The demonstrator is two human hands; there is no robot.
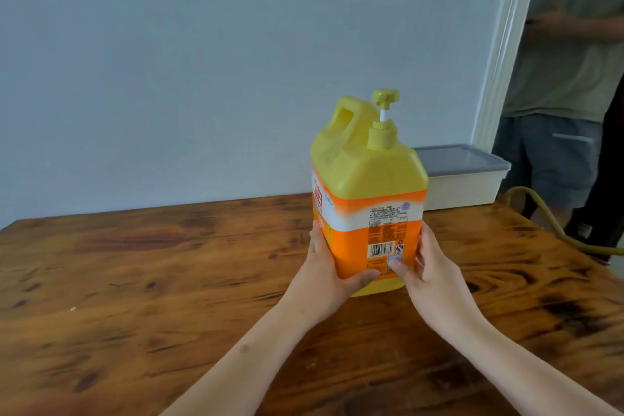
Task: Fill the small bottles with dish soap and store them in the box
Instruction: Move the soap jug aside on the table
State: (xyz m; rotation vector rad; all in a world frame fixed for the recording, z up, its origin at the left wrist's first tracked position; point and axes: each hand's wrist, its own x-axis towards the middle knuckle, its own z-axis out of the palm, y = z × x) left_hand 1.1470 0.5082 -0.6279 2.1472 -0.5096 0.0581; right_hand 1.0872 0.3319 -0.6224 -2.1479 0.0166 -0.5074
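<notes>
Your left hand (332, 267) and right hand (430, 268) grip, thumbs in front, the orange-labelled lower sides of the big yellow plastic dish-soap jug (368, 176) on the brown wooden tabletop (162, 280), the lidded white plastic box (466, 179) just behind it.

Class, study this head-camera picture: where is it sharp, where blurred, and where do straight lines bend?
Head view: soap jug, left hand and right hand look sharp; the standing person is soft; the bottom-left corner smears; the door frame bows from wide-angle distortion.
</notes>
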